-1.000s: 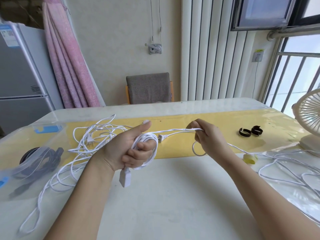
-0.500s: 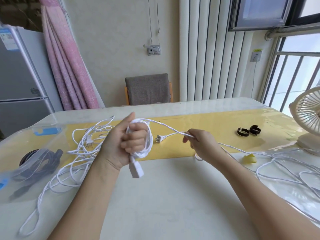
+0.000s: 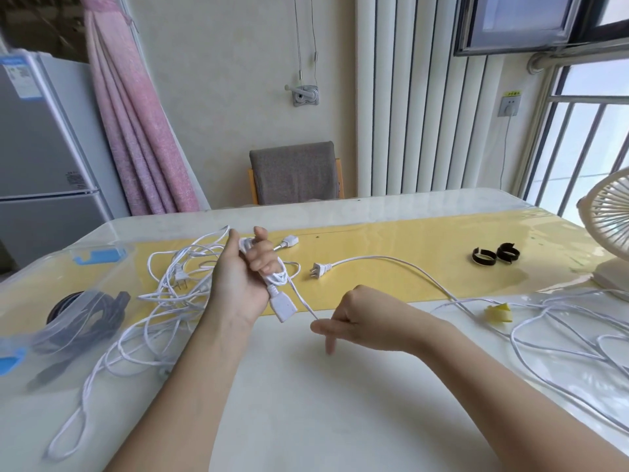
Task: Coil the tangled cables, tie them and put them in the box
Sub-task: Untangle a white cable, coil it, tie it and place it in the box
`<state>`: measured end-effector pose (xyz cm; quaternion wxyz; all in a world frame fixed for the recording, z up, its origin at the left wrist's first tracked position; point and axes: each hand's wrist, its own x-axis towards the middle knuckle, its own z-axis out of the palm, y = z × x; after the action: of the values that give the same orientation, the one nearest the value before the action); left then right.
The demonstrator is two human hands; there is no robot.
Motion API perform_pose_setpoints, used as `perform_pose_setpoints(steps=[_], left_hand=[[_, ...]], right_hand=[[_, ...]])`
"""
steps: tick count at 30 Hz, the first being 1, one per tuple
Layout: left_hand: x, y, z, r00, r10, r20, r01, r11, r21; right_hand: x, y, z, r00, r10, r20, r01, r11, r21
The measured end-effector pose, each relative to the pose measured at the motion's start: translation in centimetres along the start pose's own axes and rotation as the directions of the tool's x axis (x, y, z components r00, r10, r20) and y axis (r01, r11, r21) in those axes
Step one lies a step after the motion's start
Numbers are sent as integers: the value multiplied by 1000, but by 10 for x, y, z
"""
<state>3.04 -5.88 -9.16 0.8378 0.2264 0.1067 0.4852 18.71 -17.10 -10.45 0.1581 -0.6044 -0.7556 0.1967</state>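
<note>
The left hand (image 3: pixel 243 281) is raised above the pale table (image 3: pixel 306 403), its fingers curled round a small coil of thin white cable (image 3: pixel 277 279); the cable's blocky white socket end (image 3: pixel 283 306) dangles below the palm; the right hand (image 3: pixel 360 327), low and near it, pinches the strand leading off the coil. The risk I see: that strand seems to run into the loose white loops (image 3: pixel 561 335) on the right, which could snag and drag turns off the fingers; the white two-pin plug (image 3: pixel 316 270) might catch too. The black strap ties (image 3: pixel 495 259) lie well apart; the clear plastic box (image 3: pixel 30 291) sits far left.
</note>
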Motion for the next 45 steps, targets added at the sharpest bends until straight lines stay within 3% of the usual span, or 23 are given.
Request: perform_pose_setpoints(steps=[4, 8, 14, 17, 20, 22, 26, 31, 36, 40, 42, 45], left_hand=[[-3, -20, 10, 999, 45, -16, -35, 913, 407], [-11, -41, 15, 984, 132, 122, -178, 641, 746], [-18, -53, 6, 947, 97, 307, -317, 117, 941], [-18, -49, 4, 973, -9, 231, -231, 12, 973], [-19, -49, 3, 981, -136, 138, -131, 60, 990], [-22, -49, 4, 979, -168, 115, -110, 41, 993], [-25, -43, 8, 961, -267, 66, -40, 100, 994], [-22, -38, 11, 840, -542, -4, 184, 279, 943], [-22, -28, 14, 661, -742, 111, 374, 455, 808], [-17, -22, 7, 479, -791, 382, 541, 608, 581], [-17, -21, 8, 481, -735, 478, 587, 675, 447], [-14, -17, 6, 555, -640, 532, 568, 758, 319]], right_hand=[[-3, -13, 8, 1000, -12, 12, 14, 987, -158], [-5, -17, 8, 999, -46, -7, 45, 992, -121], [-8, -15, 1, 998, -46, -42, 50, 995, 88], [-9, -8, -9, 996, -48, -74, 61, 980, 191], [-12, -3, -20, 994, -48, -95, 73, 958, 278], [-13, 0, -26, 990, -45, -130, 82, 951, 298], [-13, 11, -36, 951, -5, -308, 117, 931, 345], [-11, 23, -39, 859, 19, -512, 200, 907, 370], [-6, 33, -39, 805, 111, -583, 205, 870, 449], [1, 40, -30, 805, 153, -573, 149, 883, 445], [5, 43, -21, 836, 116, -537, 89, 936, 340], [9, 41, -9, 886, 17, -464, 63, 986, 156]])
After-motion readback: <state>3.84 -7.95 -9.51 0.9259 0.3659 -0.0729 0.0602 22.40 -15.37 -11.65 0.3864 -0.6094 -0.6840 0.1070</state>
